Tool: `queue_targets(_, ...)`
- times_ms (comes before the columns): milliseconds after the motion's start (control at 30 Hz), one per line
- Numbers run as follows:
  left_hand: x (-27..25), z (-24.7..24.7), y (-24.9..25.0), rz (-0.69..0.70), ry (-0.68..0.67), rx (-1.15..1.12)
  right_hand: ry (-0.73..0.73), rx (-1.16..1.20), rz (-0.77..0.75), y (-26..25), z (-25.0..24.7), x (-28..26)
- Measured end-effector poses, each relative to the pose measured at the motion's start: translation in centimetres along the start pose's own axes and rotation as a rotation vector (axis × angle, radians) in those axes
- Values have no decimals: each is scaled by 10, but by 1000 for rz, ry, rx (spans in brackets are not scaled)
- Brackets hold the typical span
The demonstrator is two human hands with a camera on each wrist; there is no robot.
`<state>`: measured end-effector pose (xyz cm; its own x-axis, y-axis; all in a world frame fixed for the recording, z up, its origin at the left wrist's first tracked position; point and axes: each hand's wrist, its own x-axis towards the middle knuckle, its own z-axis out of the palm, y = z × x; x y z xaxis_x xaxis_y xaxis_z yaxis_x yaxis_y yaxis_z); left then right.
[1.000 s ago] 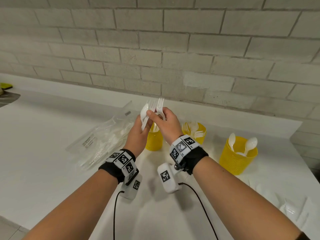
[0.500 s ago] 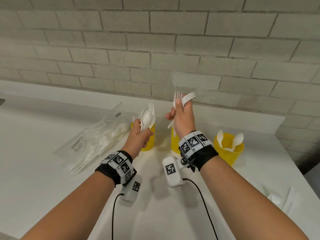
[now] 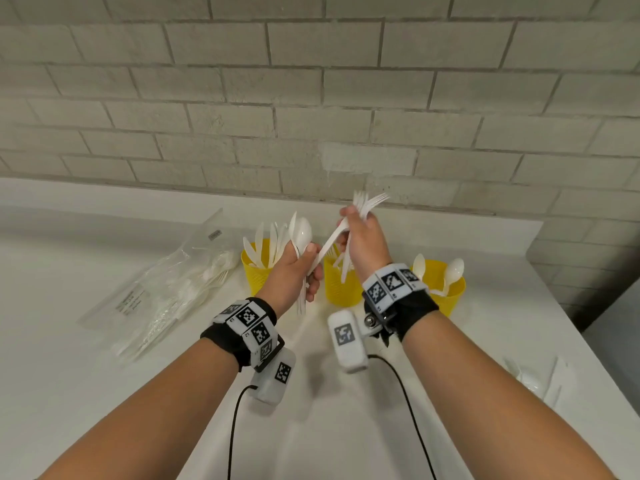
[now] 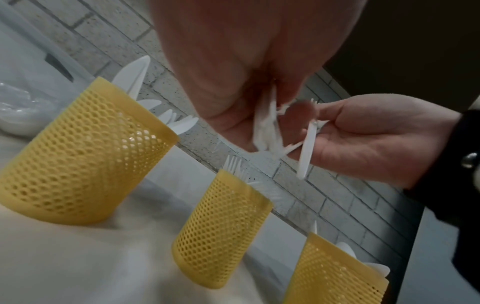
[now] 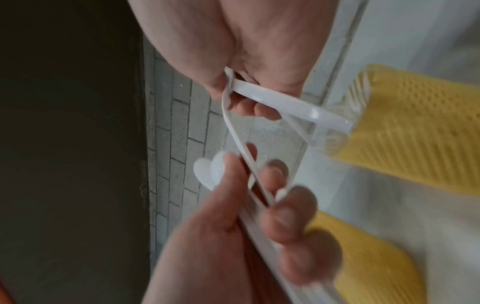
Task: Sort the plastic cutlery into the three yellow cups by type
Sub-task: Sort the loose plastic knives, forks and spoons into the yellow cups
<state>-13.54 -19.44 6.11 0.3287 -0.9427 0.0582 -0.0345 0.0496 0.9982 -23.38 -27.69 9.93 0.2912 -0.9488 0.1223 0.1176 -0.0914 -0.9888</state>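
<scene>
1. Head view: both hands raised over the white counter, close together, in front of the brick wall.
2. Left hand has its fingers curled round a bunch of white spoons, bowls up at 12 o'clock, handles sticking out below the fist.
3. Right hand has its fingers curled round a few forks, tines pointing to 1 o'clock.
4. One long white handle runs from the right hand down toward 7 o'clock and touches the left thumb; which piece it belongs to is unclear.
5. Three yellow mesh cups in a row behind the hands: left cup holds knives, at 11 o'clock from the left hand.
6. Middle cup holds forks, partly hidden by the right wrist.
7. Right cup holds spoons, at 3 o'clock from the right hand.
8. Clear plastic bag with more cutlery lies at 9 o'clock from the cups.
9. Loose wrappers at the counter's 4 o'clock edge.
10. Right wrist view: blurred, left fingers wrap the handles.
</scene>
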Motion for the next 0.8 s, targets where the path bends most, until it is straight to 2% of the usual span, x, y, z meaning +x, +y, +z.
queue_targets(133, 11, 0, 0, -23, 100, 110, 130, 103, -108, -18, -18, 28)
queue_targets(267, 19, 4, -4, -10, 97, 189, 153, 58, -142, -14, -22, 42)
queue_targets(467, 26, 13, -9, 10, 76, 148, 70, 57, -25, 24, -10, 52)
queue_targets(567, 28, 11, -13, 47, 56, 178, -14, -49, 35, 32, -10, 50)
queue_targets(700, 30, 10, -18, 109, 65, 219, -84, -249, 37, 35, -17, 49)
queue_targets(800, 33, 11, -24, 108, 63, 249, -101, -272, 18, 30, -24, 45)
